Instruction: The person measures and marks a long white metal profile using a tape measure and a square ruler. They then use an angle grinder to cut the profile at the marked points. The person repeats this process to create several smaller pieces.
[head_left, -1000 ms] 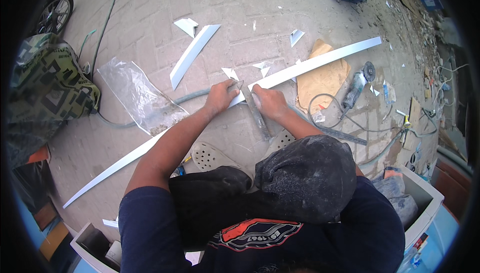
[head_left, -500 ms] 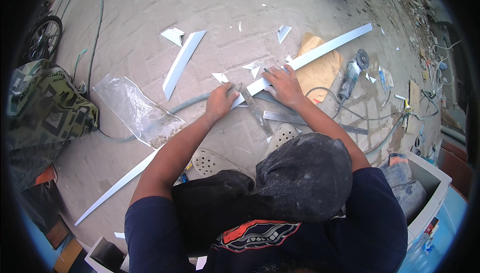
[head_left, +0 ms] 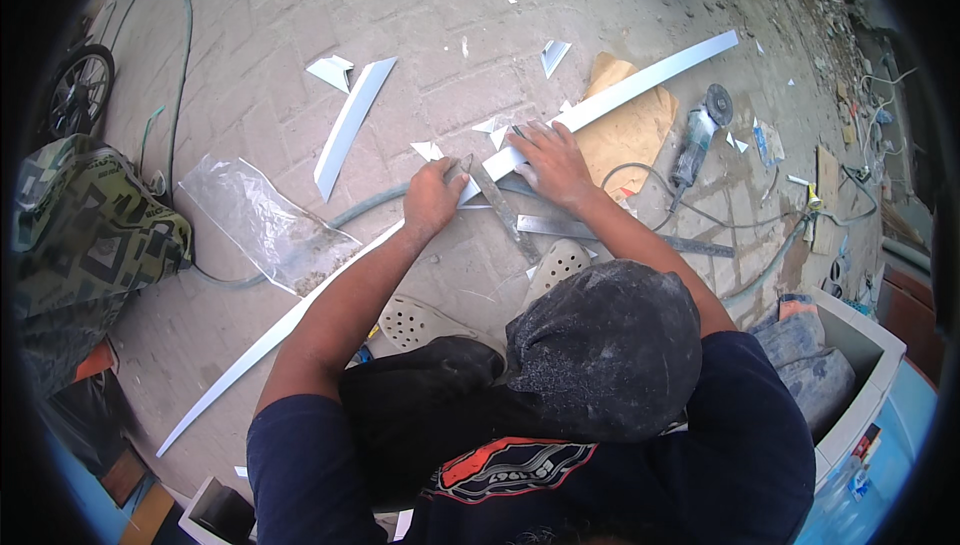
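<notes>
A long white strip (head_left: 650, 77) slants across the ground in front of me, from far right to near left. My left hand (head_left: 432, 197) is closed on it near the middle, thumb beside the upper end of a dusty flat metal bar (head_left: 503, 210) that crosses the strip. Just to the right, my right hand (head_left: 552, 167) grips the strip, fingers over its far edge. A small dark thing shows at those fingertips, too small to name. Between the hands the bar partly hides the strip, so I cannot tell whether it is one piece or two ends meeting.
Right of my hands lie brown paper (head_left: 632, 125), an angle grinder (head_left: 698, 140) with its cord, and a steel ruler (head_left: 625, 233). Leftward are a clear plastic bag (head_left: 265, 220), a hose (head_left: 372, 207) and a shorter white strip (head_left: 355, 125). White offcuts (head_left: 332, 71) are scattered about.
The right-hand part of the strip has shifted left and down toward my left hand, and the gap between the white pieces no longer shows. My right hand moved left with it.
</notes>
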